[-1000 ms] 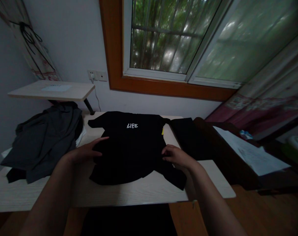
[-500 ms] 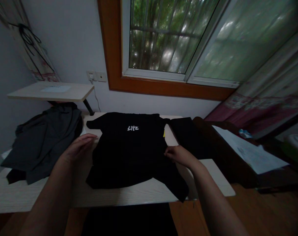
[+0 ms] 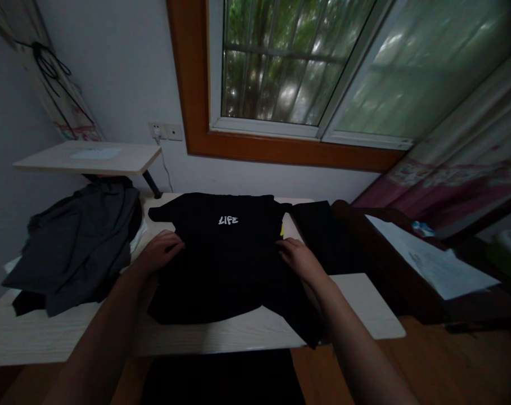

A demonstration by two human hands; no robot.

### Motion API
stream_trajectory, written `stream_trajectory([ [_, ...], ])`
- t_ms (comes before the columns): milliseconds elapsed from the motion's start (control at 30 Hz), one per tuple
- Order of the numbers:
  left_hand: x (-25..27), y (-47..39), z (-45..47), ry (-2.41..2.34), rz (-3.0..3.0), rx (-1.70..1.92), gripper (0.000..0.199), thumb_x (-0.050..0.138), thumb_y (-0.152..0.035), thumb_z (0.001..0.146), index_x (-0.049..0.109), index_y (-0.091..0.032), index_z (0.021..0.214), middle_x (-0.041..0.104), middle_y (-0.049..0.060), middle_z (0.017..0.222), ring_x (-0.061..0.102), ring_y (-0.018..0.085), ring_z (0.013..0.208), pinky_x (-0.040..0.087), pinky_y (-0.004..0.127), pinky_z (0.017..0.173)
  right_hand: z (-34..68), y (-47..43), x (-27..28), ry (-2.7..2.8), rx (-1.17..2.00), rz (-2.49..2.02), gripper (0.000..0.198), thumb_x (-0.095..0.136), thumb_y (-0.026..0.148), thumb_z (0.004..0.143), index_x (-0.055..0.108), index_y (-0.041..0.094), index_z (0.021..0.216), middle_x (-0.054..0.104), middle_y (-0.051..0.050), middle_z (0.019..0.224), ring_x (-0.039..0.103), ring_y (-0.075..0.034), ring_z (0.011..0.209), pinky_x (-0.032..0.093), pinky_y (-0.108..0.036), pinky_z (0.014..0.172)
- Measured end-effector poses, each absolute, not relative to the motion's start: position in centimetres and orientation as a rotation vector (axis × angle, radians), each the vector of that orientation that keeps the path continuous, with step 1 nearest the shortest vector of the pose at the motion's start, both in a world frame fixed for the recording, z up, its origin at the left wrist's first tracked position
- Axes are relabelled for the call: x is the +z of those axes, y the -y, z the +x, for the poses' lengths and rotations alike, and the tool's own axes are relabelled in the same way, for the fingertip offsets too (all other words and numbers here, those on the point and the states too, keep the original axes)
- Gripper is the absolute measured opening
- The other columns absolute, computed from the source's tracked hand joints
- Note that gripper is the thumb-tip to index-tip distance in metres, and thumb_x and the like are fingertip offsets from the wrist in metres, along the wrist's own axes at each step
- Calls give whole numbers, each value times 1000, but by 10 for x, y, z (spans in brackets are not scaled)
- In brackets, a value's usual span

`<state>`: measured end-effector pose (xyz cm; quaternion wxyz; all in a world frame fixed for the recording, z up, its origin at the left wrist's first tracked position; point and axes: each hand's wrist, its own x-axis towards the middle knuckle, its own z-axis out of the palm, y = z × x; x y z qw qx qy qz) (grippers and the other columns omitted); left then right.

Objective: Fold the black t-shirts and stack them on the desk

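Fingers of the left hand (image 3: 159,250) curl inward at the left edge of a black shirt (image 3: 225,264), while those of the right hand (image 3: 301,259) bend over its right edge; both hands are partly closed, but whether either pinches the cloth cannot be told, as dark fabric and dim light hide the fingertips; the shirt lies spread across the middle of a pale table (image 3: 365,304), between the two hands.

An uneven pull could skew the shirt and crease it, since the cloth looks soft and limp; one flap at the near right reaches the table's front edge and might slip over if tugged; black trousers or similar folded cloth (image 3: 326,236) lie close by on the right, and their matching darkness could lead a hand to catch both.

The shirt looks matte and smooth, its outline broad with angled flaps, with white lettering (image 3: 228,220) towards the far end; the table shows fine wood grain; grey clothes (image 3: 82,236) sit rumpled in a soft heap at left.
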<state>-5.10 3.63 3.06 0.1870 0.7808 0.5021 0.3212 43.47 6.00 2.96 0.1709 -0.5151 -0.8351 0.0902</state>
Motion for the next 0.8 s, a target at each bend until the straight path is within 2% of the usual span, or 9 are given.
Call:
stream_trajectory([
  [200, 33, -33, -63, -1588, 2207, 692, 47, 53, -55, 93, 66, -25, 59, 65, 2, 65, 59, 18, 68, 43, 29, 71, 435, -54, 40, 2407, 285, -1498, 20, 55, 21, 95, 73, 24, 102, 70, -7, 103, 67, -21, 92, 50, -31, 84],
  [333, 41, -30, -66, -1706, 2132, 527, 53, 55, -61, 89, 66, -25, 52, 64, 3, 57, 58, 18, 58, 39, 30, 64, 437, -46, 44, 2413, 369, -1438, 21, 53, 28, 98, 73, 23, 99, 71, -7, 100, 68, -20, 91, 50, -30, 82],
  [467, 58, -19, -56, -1774, 2089, 171, 61, 46, -67, 91, 71, -24, 56, 70, 6, 64, 64, 22, 63, 40, 32, 67, 443, -39, 44, 2375, 508, -1339, 29, 51, 37, 101, 74, 22, 93, 72, -7, 93, 68, -20, 87, 50, -31, 81],
  [600, 72, 1, -41, -1811, 2063, -145, 66, 35, -66, 95, 74, -23, 63, 73, 7, 71, 67, 24, 69, 41, 33, 67, 449, -33, 46, 2349, 622, -1277, 41, 48, 45, 103, 71, 21, 77, 68, -5, 80, 65, -18, 75, 48, -30, 73],
  [733, 77, 13, -38, -1759, 1965, -202, 61, 36, -64, 96, 73, -23, 69, 73, 5, 70, 68, 23, 69, 42, 31, 65, 450, -34, 45, 2297, 652, -1286, 42, 48, 46, 104, 72, 22, 79, 70, -4, 80, 66, -18, 76, 49, -30, 73],
  [800, 75, 11, -41, -1742, 2039, -98, 53, 39, -58, 97, 74, -23, 80, 75, 5, 79, 69, 23, 77, 46, 31, 69, 448, -40, 42, 2273, 558, -1293, 35, 49, 42, 103, 73, 23, 88, 71, -5, 87, 67, -20, 82, 50, -31, 78],
])
